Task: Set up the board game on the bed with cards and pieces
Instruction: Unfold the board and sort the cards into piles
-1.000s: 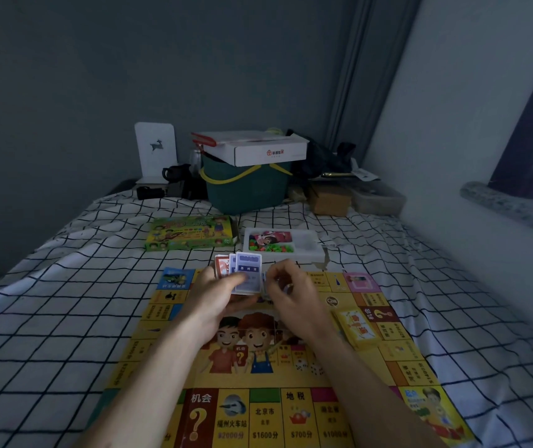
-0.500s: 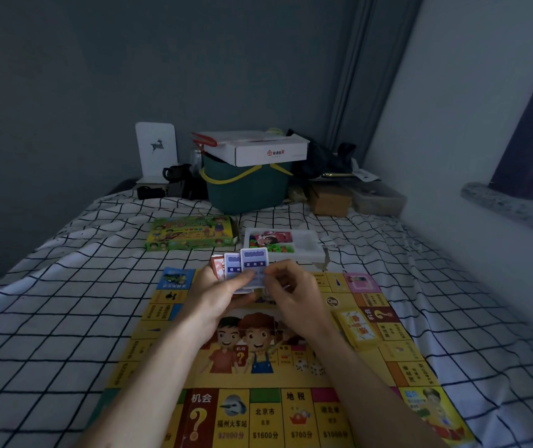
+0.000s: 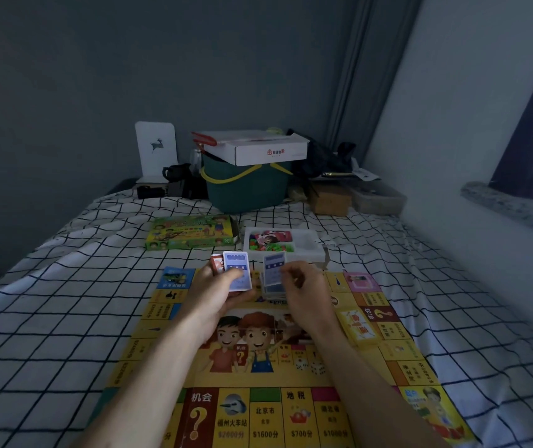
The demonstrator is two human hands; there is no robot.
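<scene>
Left hand grips cards; right hand pinches one card.

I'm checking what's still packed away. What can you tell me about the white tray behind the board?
The white tray looks like thin moulded plastic, a shallow rectangle with compartments. It lies flat on the checked bedsheet, just beyond the far edge of the game board and right of the green game box. Its left compartment holds small bright green and red pieces and a reddish picture card; the right side looks bare. Neither hand touches it.
</scene>
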